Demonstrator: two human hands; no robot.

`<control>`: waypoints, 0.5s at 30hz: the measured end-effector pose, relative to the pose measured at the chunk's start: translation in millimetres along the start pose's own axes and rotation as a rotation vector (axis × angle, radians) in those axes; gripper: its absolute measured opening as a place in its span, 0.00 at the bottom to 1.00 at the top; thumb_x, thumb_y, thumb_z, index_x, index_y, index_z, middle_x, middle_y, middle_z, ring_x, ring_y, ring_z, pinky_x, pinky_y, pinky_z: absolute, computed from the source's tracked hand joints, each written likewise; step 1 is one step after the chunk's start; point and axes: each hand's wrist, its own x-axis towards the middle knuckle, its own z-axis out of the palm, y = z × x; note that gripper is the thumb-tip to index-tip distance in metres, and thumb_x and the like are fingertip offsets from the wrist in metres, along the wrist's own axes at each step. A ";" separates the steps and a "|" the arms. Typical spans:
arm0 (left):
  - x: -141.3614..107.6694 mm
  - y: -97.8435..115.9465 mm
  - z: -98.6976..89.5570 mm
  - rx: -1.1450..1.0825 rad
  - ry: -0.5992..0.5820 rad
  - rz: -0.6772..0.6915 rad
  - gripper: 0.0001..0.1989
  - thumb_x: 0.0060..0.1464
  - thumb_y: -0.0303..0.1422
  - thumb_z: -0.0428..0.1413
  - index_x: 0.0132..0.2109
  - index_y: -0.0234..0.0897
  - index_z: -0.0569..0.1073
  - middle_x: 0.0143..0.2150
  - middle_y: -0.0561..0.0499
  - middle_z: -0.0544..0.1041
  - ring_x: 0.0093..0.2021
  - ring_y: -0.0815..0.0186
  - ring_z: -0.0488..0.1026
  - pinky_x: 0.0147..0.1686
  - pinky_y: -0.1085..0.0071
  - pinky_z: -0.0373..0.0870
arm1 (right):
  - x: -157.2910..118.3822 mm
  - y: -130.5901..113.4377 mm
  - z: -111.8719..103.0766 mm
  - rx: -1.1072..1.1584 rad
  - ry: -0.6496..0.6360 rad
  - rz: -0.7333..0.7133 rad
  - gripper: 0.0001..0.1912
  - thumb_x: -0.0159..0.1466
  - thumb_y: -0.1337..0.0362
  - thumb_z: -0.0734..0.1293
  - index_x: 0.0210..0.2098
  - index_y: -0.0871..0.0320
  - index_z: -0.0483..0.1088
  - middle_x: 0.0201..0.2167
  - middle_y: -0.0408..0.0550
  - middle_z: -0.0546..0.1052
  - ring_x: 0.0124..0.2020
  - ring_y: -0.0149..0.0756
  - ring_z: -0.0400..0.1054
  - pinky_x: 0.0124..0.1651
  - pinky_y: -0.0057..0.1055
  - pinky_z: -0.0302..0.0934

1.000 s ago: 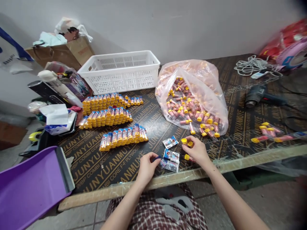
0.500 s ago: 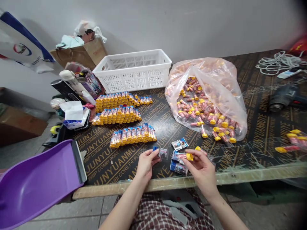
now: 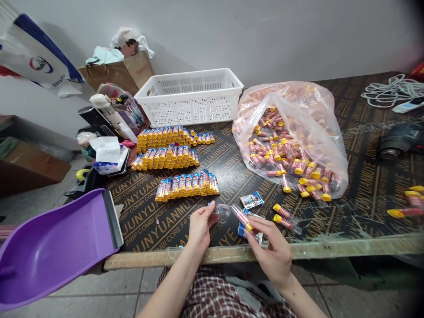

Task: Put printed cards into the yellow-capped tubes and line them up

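My left hand [image 3: 200, 225] pinches a small clear printed plastic sleeve [image 3: 222, 209] between thumb and fingers. A clear tube with red contents and a yellow cap [image 3: 241, 218] is held by my right hand [image 3: 270, 240], its far end pointing toward the sleeve. Whether the tube touches the sleeve, I cannot tell. Under and beside my right hand lie blue printed sleeves [image 3: 242, 230], partly hidden. Just beyond them is another flat sleeve [image 3: 251, 200]. Two unsleeved tubes [image 3: 285, 217] lie to the right. Sleeved tubes [image 3: 188, 184] stand in rows at left.
Loose tubes spill from a large translucent bag [image 3: 318, 110] at the back right. A white basket [image 3: 192, 108] stands against the wall. The heat gun [image 3: 397, 141] lies far right, and a purple dustpan [image 3: 59, 247] sits by the left table edge.
My right hand has brought the tube left and turned its far end toward the sleeve in my left hand. The two loose tubes it partly covered now show. The view has shifted slightly.
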 end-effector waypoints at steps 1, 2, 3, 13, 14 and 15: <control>0.1 -0.4 0.1 0.007 0.007 0.005 0.22 0.25 0.42 0.71 0.24 0.30 0.74 0.21 0.52 0.74 0.22 0.72 0.70 0.28 0.74 0.69 | 0.2 -0.7 0.6 0.005 -0.012 -0.011 0.19 0.58 0.76 0.67 0.46 0.52 0.71 0.40 0.50 0.76 0.42 0.41 0.72 0.43 0.40 0.69; 0.1 -0.8 0.3 0.009 0.014 0.015 0.22 0.25 0.42 0.71 0.24 0.30 0.73 0.21 0.52 0.74 0.22 0.72 0.70 0.28 0.74 0.69 | 0.1 -1.1 1.4 0.014 -0.025 -0.021 0.19 0.58 0.76 0.67 0.46 0.52 0.71 0.40 0.50 0.77 0.42 0.41 0.72 0.43 0.39 0.69; -0.1 -1.2 0.7 0.007 0.021 0.029 0.23 0.26 0.43 0.70 0.24 0.30 0.73 0.21 0.52 0.74 0.22 0.72 0.70 0.28 0.74 0.69 | -0.4 -1.3 2.3 0.025 -0.040 -0.026 0.19 0.58 0.76 0.67 0.46 0.52 0.71 0.40 0.50 0.77 0.42 0.41 0.73 0.43 0.39 0.70; -12.0 10.3 4.3 0.027 -0.228 0.093 0.22 0.35 0.34 0.69 0.38 0.34 0.71 0.30 0.53 0.76 0.29 0.70 0.73 0.32 0.74 0.71 | -1.9 3.1 6.4 0.130 -0.217 0.070 0.17 0.62 0.74 0.62 0.47 0.50 0.72 0.43 0.49 0.75 0.44 0.38 0.71 0.47 0.37 0.68; -12.4 12.3 4.0 0.037 -0.253 0.083 0.23 0.35 0.33 0.69 0.40 0.35 0.71 0.31 0.52 0.77 0.29 0.70 0.73 0.32 0.74 0.71 | -0.6 3.7 6.5 0.129 -0.228 0.063 0.18 0.63 0.75 0.61 0.48 0.50 0.71 0.42 0.48 0.75 0.43 0.37 0.71 0.46 0.36 0.68; -12.9 13.8 3.7 0.055 -0.283 0.069 0.24 0.35 0.32 0.69 0.41 0.35 0.71 0.31 0.52 0.77 0.29 0.70 0.73 0.31 0.74 0.71 | 1.0 4.4 6.6 0.116 -0.233 0.053 0.19 0.62 0.75 0.61 0.49 0.50 0.70 0.41 0.48 0.75 0.42 0.37 0.71 0.45 0.35 0.68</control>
